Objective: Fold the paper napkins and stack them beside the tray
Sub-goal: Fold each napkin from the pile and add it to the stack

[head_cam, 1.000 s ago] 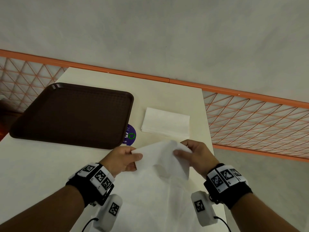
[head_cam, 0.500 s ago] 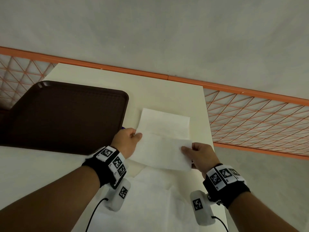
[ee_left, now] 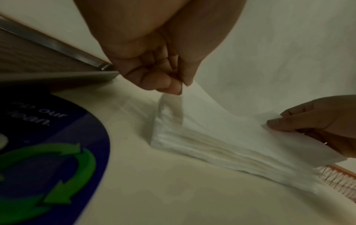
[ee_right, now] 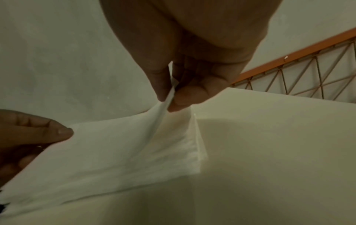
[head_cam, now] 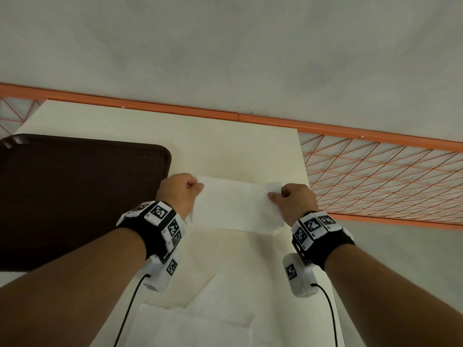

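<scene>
I hold a folded white napkin (head_cam: 235, 204) by its two far corners over the stack of folded napkins (ee_left: 212, 146) on the table, right of the brown tray (head_cam: 75, 196). My left hand (head_cam: 181, 190) pinches the left corner between thumb and fingers (ee_left: 173, 86). My right hand (head_cam: 292, 200) pinches the right corner (ee_right: 169, 97). The near part of the folded napkin (ee_right: 108, 152) lies on the stack while the far edge stays lifted. Unfolded napkins (head_cam: 200, 319) lie flat near me.
A round dark-blue sticker (ee_left: 57, 152) with green arrows sits on the table beside the tray's corner. The cream table (head_cam: 225, 151) ends at the right near an orange mesh railing (head_cam: 388, 176). A grey wall rises behind.
Both hands carried the folded napkin forward, from above the unfolded sheets to over the stack beside the tray, and lowered it there. The head view shifted closer.
</scene>
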### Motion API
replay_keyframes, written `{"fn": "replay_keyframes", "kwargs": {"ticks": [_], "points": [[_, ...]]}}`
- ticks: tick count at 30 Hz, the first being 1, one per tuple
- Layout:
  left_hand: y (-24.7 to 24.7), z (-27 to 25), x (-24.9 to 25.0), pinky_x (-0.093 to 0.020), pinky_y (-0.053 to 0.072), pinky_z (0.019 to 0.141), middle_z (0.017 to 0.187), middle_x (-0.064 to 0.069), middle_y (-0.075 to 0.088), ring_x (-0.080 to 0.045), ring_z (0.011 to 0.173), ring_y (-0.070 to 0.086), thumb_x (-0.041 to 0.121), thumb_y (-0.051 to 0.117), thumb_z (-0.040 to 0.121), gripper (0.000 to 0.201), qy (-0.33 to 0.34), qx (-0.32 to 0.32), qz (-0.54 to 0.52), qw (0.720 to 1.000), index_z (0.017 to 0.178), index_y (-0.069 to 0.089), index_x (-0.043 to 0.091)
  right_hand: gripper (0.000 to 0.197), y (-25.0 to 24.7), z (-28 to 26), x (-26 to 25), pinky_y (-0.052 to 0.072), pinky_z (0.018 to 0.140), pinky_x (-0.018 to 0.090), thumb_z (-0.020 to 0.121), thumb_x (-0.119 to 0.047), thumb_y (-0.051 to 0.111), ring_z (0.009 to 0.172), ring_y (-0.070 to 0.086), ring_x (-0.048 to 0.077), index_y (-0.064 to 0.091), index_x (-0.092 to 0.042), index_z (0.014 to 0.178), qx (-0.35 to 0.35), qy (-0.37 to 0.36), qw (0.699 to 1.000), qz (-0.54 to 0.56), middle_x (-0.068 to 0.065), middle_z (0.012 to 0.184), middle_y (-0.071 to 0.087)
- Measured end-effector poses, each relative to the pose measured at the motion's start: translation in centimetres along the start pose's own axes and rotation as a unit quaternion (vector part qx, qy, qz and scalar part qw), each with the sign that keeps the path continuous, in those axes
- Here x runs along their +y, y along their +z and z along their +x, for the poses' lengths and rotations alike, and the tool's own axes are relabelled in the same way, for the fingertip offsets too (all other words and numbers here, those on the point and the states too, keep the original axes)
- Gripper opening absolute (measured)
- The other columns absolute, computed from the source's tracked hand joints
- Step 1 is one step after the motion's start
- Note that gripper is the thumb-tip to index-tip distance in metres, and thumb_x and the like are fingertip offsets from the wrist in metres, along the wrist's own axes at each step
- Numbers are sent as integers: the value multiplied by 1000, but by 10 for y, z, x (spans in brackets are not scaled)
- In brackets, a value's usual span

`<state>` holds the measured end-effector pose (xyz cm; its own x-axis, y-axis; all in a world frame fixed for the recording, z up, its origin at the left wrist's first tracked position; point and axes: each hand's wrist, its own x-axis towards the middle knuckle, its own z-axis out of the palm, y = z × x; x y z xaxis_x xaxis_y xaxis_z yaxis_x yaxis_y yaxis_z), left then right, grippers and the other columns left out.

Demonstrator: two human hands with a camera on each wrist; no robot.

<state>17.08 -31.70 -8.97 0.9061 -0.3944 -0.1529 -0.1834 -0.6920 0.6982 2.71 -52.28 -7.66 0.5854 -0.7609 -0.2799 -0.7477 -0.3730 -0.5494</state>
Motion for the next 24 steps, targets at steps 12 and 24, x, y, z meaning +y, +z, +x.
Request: {"fn": "replay_keyframes", "kwargs": {"ticks": [12,24], "points": [[1,23,-9,-29,49,79,89,-3,68,-23,91,63,27,62,91,21,-10,-10,39,999,99,71,10,27,13,13,1,39,62,25,84,-43,67,71,55,21,60,-20,72,-23,30,998,-57,2,78,63],[8,30,-17,-36,52,82,99,-5,69,-24,94,62,35,61,91,21,-31,-23,96,995,93,68,16,26,14,15,4,45,75,29,81,-47,66,83,56,21,60,-25,93,-14,60,996,-61,2,102,67]]}}
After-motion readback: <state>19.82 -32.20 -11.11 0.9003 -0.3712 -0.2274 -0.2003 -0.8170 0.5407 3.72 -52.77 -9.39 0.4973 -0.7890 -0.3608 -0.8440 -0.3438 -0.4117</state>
